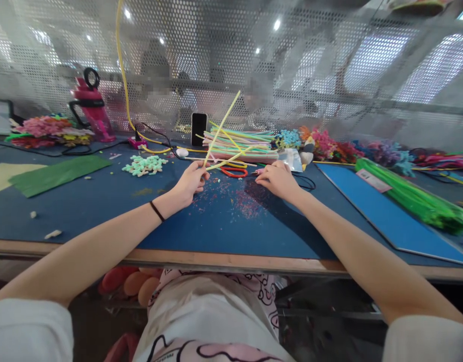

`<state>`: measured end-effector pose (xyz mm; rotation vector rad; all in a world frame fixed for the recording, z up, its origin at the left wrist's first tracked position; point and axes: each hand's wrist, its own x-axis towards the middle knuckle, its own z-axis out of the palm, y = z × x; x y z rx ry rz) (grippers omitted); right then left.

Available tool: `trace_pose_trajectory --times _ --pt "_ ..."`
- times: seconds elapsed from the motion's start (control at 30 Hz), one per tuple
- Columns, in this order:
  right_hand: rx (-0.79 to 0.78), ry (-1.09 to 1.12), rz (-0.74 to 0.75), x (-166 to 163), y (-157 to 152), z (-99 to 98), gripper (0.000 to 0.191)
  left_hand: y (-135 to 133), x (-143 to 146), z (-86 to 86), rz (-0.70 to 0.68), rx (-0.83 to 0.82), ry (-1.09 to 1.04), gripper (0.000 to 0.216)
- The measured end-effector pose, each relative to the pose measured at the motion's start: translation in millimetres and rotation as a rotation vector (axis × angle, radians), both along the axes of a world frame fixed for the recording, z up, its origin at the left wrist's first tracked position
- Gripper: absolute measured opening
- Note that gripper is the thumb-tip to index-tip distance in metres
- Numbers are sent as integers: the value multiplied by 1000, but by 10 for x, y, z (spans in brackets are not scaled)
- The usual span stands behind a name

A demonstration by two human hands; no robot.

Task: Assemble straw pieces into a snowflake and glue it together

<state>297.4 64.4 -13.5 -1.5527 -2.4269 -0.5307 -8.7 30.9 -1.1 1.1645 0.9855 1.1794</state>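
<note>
My left hand is closed, pinching pale yellow pipe cleaners. One length stands up and leans to the right; another part slants low towards the right, and whether the two are one bent stem I cannot tell. To the right, my right hand is low over the table with its fingers drawn together. At its fingertips shows a small pink pointed thing, mostly hidden by the hand. Between the hands lie scissors with red handles. Behind them is a pile of pastel pipe cleaners.
A mint-green bundle of shaped pieces lies left of my left hand. A phone and a pink bottle stand behind. At right, a green pipe cleaner pack rests on a blue board. Coloured fluff litters the blue table.
</note>
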Motion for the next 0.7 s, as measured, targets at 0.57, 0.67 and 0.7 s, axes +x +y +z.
trace_pose_trajectory --times 0.57,0.67,0.7 --pt "134 -284 52 -103 -60 19 37 11 -6 -16 -4 11 10 14" --pt "137 -269 54 -102 -63 15 37 11 -13 -13 -2 15 12 16" --pt "137 -265 56 -102 -65 16 37 13 -16 -15 1 15 16 17"
